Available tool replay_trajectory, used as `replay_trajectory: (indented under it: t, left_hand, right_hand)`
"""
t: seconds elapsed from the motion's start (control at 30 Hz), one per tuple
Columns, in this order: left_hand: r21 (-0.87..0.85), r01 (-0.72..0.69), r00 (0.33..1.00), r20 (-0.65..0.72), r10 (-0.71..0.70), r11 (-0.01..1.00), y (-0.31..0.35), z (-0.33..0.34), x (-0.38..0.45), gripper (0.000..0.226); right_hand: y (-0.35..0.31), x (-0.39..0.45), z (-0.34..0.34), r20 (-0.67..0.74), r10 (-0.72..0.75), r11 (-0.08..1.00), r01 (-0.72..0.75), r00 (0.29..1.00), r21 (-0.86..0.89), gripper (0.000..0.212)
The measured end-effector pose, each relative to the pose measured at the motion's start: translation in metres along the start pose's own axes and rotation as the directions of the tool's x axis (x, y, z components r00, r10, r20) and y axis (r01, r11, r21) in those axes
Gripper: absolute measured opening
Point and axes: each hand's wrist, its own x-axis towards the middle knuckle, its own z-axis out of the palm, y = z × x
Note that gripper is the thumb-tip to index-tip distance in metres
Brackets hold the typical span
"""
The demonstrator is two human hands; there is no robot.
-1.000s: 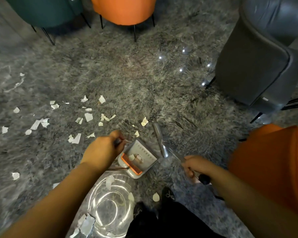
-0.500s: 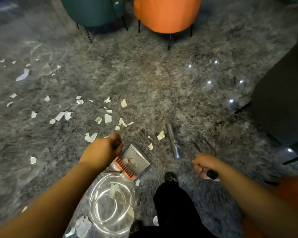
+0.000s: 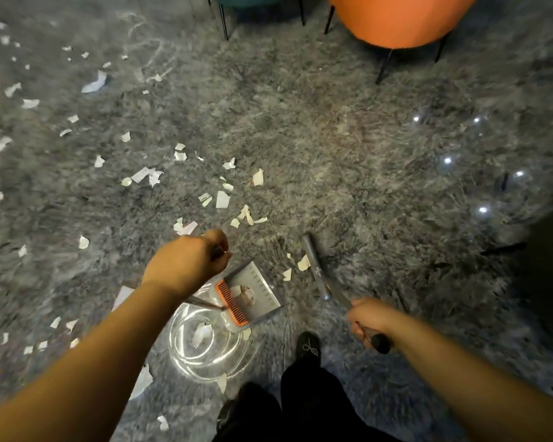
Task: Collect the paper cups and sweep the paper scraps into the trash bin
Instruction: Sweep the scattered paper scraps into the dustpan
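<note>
Sweeping step | left hand [image 3: 187,260] grips dustpan [image 3: 256,291], right hand [image 3: 369,320] grips broom [image 3: 315,266] | next: brush scraps [image 3: 303,262] into pan

Dustpan handle [image 3: 201,303] mostly hidden under left hand [image 3: 186,263]; orange chair [image 3: 399,17] cut off at top edge; broom head [image 3: 313,260] blurred (bristles indistinct).

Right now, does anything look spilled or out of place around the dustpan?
Yes. Paper scraps are strewn across the grey rug, mostly left of the dustpan. A few lie in the clear bin, yet several sit on the rug beside it, apparently missed or spilled.
</note>
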Motion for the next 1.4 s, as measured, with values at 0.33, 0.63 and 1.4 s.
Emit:
replay_trajectory:
  t: [0.33, 0.63, 1.4]
  left_hand:
    - [-0.033, 0.030, 0.999, -0.020, -0.030, 0.999, -0.003, 0.007, -0.011, 0.018]
    - [-0.076, -0.026, 0.997, -0.071, 0.021, 0.997, -0.033, 0.022, -0.079, 0.023]
    - [-0.158, 0.114, 0.967, -0.208, -0.146, 0.981, -0.144, 0.033, -0.361, 0.015]
  right_hand:
    - [-0.006, -0.006, 0.039, 0.258, 0.032, 0.997, -0.012, 0.966, -0.079, 0.025]
    - [-0.001, -0.050, 0.085, 0.298, 0.026, 0.997, -0.003, 0.954, -0.077, 0.043]
    - [0.139, -0.132, 0.235, 0.022, -0.057, 0.995, 0.054, 0.998, 0.088, 0.049]
